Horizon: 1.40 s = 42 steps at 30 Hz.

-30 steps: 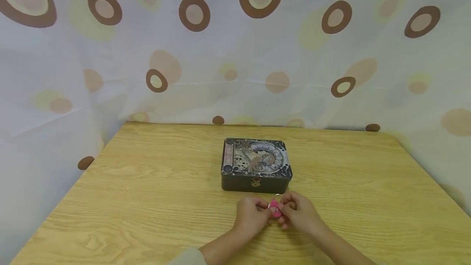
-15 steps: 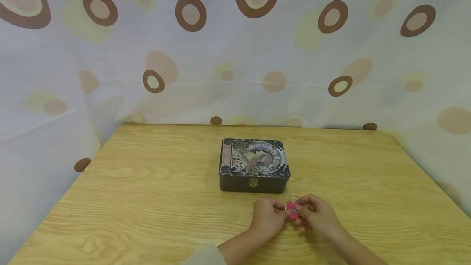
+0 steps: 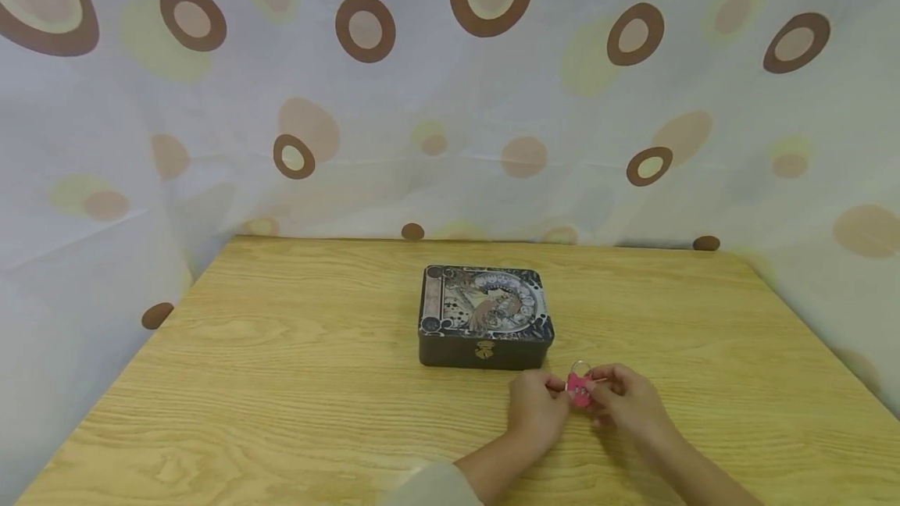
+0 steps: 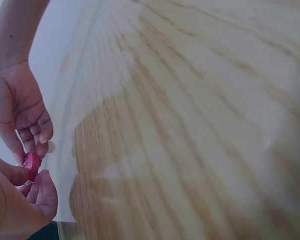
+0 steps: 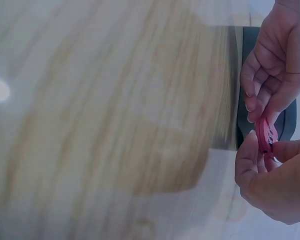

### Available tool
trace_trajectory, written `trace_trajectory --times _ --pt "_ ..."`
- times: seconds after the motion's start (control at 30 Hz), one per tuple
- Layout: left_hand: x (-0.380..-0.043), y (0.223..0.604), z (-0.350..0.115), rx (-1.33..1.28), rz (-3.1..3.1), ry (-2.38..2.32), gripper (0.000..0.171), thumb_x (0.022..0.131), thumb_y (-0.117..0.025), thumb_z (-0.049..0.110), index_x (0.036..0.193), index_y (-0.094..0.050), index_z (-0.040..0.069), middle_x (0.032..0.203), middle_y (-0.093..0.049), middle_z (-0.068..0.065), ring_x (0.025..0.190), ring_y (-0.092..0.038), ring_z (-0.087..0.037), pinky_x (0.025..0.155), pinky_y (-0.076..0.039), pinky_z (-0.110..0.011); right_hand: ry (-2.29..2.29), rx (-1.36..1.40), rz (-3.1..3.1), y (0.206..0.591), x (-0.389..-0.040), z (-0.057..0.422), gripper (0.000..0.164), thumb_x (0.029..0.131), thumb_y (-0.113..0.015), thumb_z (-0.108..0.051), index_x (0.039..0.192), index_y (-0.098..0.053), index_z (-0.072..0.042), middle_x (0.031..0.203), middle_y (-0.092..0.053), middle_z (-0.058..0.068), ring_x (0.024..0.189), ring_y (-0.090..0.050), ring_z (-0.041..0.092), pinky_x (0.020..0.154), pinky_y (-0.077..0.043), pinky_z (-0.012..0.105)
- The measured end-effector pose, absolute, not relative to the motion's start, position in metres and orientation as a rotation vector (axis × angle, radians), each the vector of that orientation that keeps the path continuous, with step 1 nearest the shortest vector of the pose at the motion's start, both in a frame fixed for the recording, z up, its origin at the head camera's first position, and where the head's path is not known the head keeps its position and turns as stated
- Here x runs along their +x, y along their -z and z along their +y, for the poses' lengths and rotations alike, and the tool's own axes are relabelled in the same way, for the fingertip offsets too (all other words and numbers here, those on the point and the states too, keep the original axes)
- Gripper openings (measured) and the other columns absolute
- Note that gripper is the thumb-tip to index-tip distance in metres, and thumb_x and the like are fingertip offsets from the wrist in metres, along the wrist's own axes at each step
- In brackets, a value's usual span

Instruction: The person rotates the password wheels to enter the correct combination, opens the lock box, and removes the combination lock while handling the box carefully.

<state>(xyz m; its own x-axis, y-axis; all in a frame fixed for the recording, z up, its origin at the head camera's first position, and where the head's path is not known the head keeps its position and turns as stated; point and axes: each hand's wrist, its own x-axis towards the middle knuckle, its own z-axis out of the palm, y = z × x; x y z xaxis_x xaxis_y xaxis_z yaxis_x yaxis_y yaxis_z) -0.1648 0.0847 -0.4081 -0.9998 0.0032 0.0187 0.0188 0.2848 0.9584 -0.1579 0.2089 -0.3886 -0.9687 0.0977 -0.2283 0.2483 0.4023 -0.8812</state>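
Observation:
A small pink combination padlock (image 3: 579, 390) with a thin metal shackle (image 3: 580, 366) is held over the table, just in front and to the right of the box. My left hand (image 3: 537, 414) pinches its left side between thumb and fingers. On its other side, my right hand (image 3: 637, 406) grips it with thumb and fingertips. Number dials show along the edge of the padlock (image 5: 268, 135) in the right wrist view. From the left wrist, the padlock (image 4: 32, 165) is seen edge-on, partly covered by fingertips.
A dark tin box (image 3: 485, 311) with a printed lid sits on the wooden table (image 3: 309, 381) behind the hands, lid down. Its gold clasp (image 3: 485, 349) faces me. A white curtain (image 3: 422, 100) with brown and yellow spots hangs behind and beside the table.
Both hands have moved to the right with the padlock between them, away from the front of the box. The box stays in its place.

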Motion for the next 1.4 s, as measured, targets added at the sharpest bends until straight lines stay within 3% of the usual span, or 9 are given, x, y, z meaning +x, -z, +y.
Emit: trace_trajectory --times 0.4,0.7,1.13,1.4 --pt "-0.171 0.403 0.109 0.135 -2.493 1.757 0.009 0.072 -0.063 -0.002 0.068 -0.068 0.005 0.062 -0.062 0.001 0.052 -0.046 -0.002 0.046 -0.038 -0.016 1.588 0.342 2.542 0.389 -0.170 0.226 0.031 0.090 -0.048 -0.006 0.115 -0.045 0.012 0.083 -0.057 0.001 0.069 -0.055 0.008 0.059 -0.051 0.022" --pt "-0.181 0.402 0.129 0.212 -2.481 1.710 0.006 0.072 -0.065 -0.001 0.071 -0.068 0.004 0.068 -0.066 -0.003 0.059 -0.055 -0.006 0.051 -0.044 -0.019 1.626 0.372 2.530 0.388 -0.179 0.236 0.034 0.091 -0.046 -0.003 0.118 -0.041 0.016 0.090 -0.058 0.008 0.069 -0.055 0.008 0.061 -0.051 0.021" --pt "-0.190 0.404 0.146 0.323 -2.544 1.615 0.004 0.073 -0.065 0.002 0.071 -0.067 0.005 0.068 -0.064 -0.004 0.061 -0.058 -0.013 0.054 -0.046 -0.024 1.640 0.378 2.527 0.391 -0.192 0.246 0.038 0.091 -0.049 -0.008 0.120 -0.042 0.016 0.088 -0.061 0.005 0.068 -0.058 0.003 0.059 -0.051 0.018" --pt "-0.197 0.406 0.147 0.266 -2.613 1.485 0.014 0.071 -0.065 0.002 0.058 -0.062 0.007 0.061 -0.062 -0.003 0.053 -0.053 -0.015 0.048 -0.040 -0.025 1.596 0.426 2.579 0.399 -0.205 0.248 0.036 0.088 -0.052 -0.005 0.113 -0.047 0.019 0.071 -0.062 -0.001 0.059 -0.057 0.005 0.052 -0.050 0.020"
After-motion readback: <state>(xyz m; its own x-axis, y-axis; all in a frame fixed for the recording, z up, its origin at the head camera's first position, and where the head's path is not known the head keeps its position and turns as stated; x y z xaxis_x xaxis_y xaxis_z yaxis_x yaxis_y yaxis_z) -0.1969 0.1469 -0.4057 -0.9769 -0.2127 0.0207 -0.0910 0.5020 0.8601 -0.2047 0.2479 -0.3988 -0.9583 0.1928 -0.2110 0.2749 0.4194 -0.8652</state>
